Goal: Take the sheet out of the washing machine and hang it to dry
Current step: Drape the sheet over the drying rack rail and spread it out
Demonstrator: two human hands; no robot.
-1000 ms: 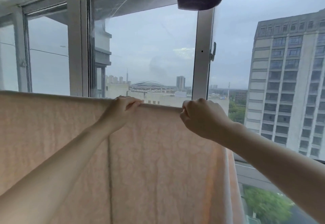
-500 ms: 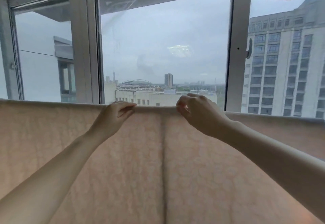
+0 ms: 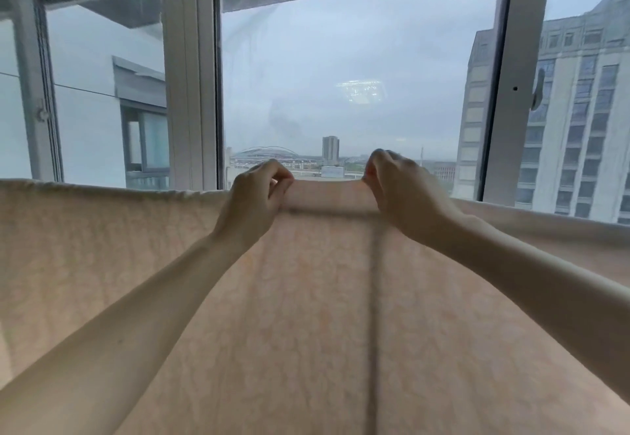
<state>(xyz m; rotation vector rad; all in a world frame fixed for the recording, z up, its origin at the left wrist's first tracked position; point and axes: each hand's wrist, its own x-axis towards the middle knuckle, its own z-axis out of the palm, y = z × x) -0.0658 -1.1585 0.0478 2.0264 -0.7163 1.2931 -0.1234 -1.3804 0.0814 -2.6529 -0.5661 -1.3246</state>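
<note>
Before the window frame (image 3: 189, 69), across the lower view from 9 to 3 o'clock: peach sheet (image 3: 306, 315) hangs spread out | left hand (image 3: 254, 195) pinches its top edge, near 11 o'clock of centre | right hand (image 3: 399, 185) pinches same edge, near 1 o'clock | dark vertical line under right hand

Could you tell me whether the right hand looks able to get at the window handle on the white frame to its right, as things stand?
Probably not without letting go: the right hand is pinching the top edge of the hanging peach textured sheet, and the window handle sits higher and further right. Nothing visibly blocks the way.
</note>
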